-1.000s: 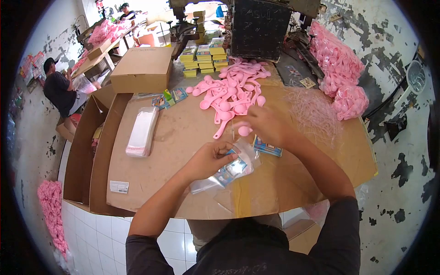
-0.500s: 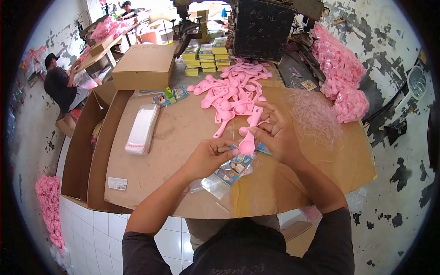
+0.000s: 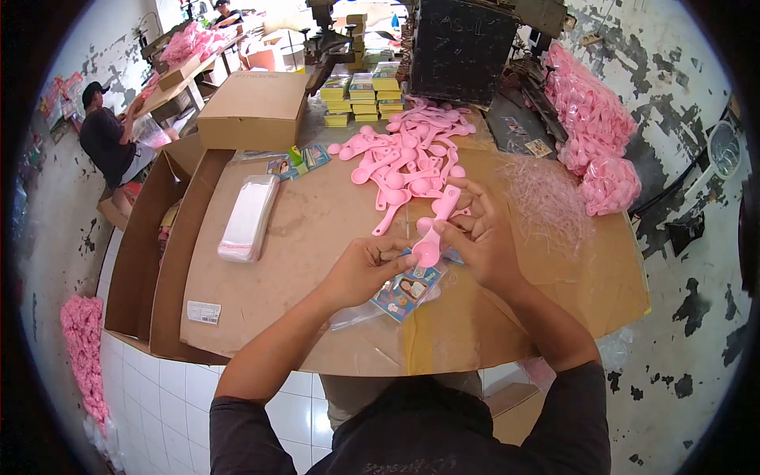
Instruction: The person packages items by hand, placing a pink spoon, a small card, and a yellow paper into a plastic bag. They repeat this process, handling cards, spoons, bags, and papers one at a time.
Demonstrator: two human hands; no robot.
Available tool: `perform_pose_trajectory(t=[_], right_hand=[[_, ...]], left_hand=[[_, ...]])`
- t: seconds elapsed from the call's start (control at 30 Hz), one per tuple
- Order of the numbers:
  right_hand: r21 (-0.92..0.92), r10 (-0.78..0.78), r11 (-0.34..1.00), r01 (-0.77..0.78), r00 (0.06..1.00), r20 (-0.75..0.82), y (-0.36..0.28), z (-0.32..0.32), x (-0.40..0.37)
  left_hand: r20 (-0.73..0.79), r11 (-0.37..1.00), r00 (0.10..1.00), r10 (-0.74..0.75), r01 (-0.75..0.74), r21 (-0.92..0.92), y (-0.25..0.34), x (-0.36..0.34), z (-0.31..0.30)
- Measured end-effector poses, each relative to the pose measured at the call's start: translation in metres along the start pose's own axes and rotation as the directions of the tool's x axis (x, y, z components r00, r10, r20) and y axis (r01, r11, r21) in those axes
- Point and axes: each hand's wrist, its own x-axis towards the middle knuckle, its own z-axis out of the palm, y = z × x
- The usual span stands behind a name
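My right hand is closed around a pink measuring spoon, its bowl pointing down toward me. My left hand is pinched at the upper edge of a clear plastic bag, its fingertips against the left rim of the spoon's bowl. Below the spoon, a blue printed card shows through the bag. Part of the bag's mouth is hidden behind the fingers and spoon. Just beyond my hands lies a heap of pink spoons.
Left on the cardboard-covered table lies a stack of clear bags. A closed carton, stacked cards and a black box stand behind. Bagged pink spoons are at right. Another person sits far left.
The spoon has tilted slightly, its handle end leaning more to the right. Both hands keep nearly the same place, and the view has shifted a little.
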Motion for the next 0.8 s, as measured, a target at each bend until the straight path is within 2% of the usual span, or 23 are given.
perform_pose_trajectory(t=[0.07, 0.17, 0.27, 0.37, 0.4, 0.47, 0.5, 0.57, 0.67, 0.7, 0.77, 0.8], right_hand=[[0.018, -0.007, 1.000, 0.008, 1.000, -0.019, 0.009, 0.001, -0.005], [-0.222, -0.100, 0.966, 0.135, 0.982, 0.162, 0.028, -0.016, -0.007], [-0.268, 0.009, 0.962, 0.057, 0.971, 0.240, 0.007, -0.020, -0.009], [0.033, 0.085, 0.995, -0.095, 0.971, 0.223, -0.013, -0.017, 0.006], [-0.126, -0.035, 0.989, 0.077, 0.952, 0.304, -0.016, -0.019, 0.008], [-0.372, -0.215, 0.820, 0.435, 0.836, 0.504, -0.021, -0.023, 0.013], [-0.361, -0.218, 0.813, 0.458, 0.813, 0.540, -0.028, -0.021, 0.014], [-0.336, -0.219, 0.798, 0.500, 0.761, 0.611, -0.047, -0.014, 0.015], [-0.375, -0.309, 0.734, 0.567, 0.769, 0.559, -0.067, -0.011, 0.018], [-0.453, -0.333, 0.652, 0.609, 0.766, 0.550, -0.073, -0.011, 0.017], [-0.591, -0.383, 0.462, 0.661, 0.750, 0.540, -0.083, -0.010, 0.014], [-0.644, -0.347, 0.395, 0.654, 0.756, 0.555, -0.083, -0.010, 0.013]], left_hand=[[-0.014, 1.000, 1.000, -0.006, 0.006, 0.027, 0.001, 0.000, 0.000], [-0.018, 0.999, 1.000, 0.024, -0.024, -0.036, -0.002, 0.000, -0.001], [-0.021, 0.995, 0.999, 0.035, -0.037, -0.094, 0.000, 0.000, -0.002], [0.004, 0.995, 1.000, 0.028, -0.028, -0.098, -0.001, 0.000, -0.001], [0.019, 0.995, 0.999, 0.029, -0.027, -0.093, -0.001, 0.000, -0.002], [0.087, 0.992, 0.996, -0.004, 0.015, -0.126, 0.001, -0.002, -0.004], [0.120, 0.989, 0.993, -0.021, 0.038, -0.142, 0.002, -0.003, -0.004], [0.078, 0.982, 0.995, 0.068, -0.053, -0.180, 0.008, -0.005, 0.000], [-0.068, 0.969, 0.981, 0.182, -0.191, -0.156, 0.013, -0.004, 0.009], [-0.128, 0.964, 0.968, 0.218, -0.234, -0.129, 0.014, -0.003, 0.010], [-0.075, 0.955, 0.952, 0.295, -0.295, 0.011, 0.016, -0.007, 0.006], [-0.047, 0.943, 0.943, 0.329, -0.325, 0.075, 0.015, -0.010, 0.007]])
